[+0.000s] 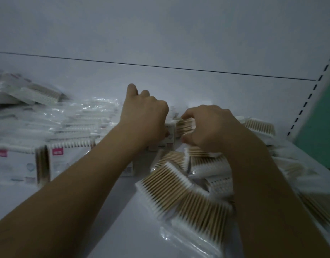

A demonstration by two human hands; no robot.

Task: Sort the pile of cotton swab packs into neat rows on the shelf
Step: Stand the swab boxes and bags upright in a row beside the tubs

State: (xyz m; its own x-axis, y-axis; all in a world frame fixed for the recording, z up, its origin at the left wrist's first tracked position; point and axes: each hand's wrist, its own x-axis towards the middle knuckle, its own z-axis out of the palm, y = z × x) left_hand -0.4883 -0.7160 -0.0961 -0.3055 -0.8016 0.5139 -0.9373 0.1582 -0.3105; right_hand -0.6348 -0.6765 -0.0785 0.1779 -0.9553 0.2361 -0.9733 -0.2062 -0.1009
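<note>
White shelf (179, 86), pale back panel. A loose pile of swab packs (181, 194) lies front right; upright packs (67, 155) stand at left. The right hand (207, 125) pinches the held pack (185, 125). The left hand (145, 116) is curled beside it, its grip hidden. The pack is best seated upright and flush against its neighbour.

The pack (185, 125) in my right hand (207, 125) — pale wooden sticks, cottony tips, glossy clear plastic; the shelf (179, 86) beneath it smooth, painted-looking.
</note>
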